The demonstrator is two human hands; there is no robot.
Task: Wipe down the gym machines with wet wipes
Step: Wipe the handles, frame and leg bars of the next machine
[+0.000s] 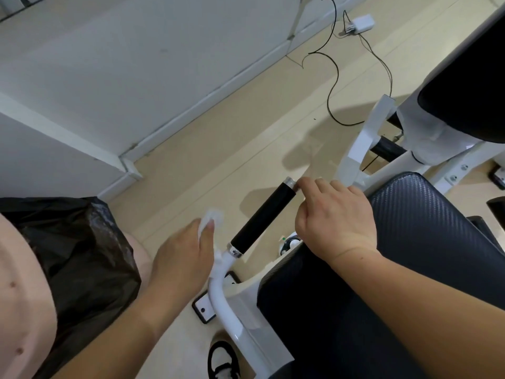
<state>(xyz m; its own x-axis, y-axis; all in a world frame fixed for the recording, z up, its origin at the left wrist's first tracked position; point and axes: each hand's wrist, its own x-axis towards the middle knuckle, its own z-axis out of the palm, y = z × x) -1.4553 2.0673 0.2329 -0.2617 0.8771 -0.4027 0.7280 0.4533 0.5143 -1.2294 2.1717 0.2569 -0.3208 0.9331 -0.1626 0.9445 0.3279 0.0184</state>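
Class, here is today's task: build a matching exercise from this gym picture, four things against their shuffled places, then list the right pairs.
Things: 1 wet wipe; 2 black grip; 3 white adapter; 4 black bag.
Places: A on the floor near the wall; B in the left hand; C beside the right hand; D at the person's left side.
Pairs: 1-B; 2-C; 3-A; 4-D.

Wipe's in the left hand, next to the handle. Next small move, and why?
Probably slide the left hand with the wet wipe up onto the black handle grip and stroke along it. The wipe sits by the white tube just below the grip, the grip is uncovered, and the right hand touches its far end, seemingly steadying it.
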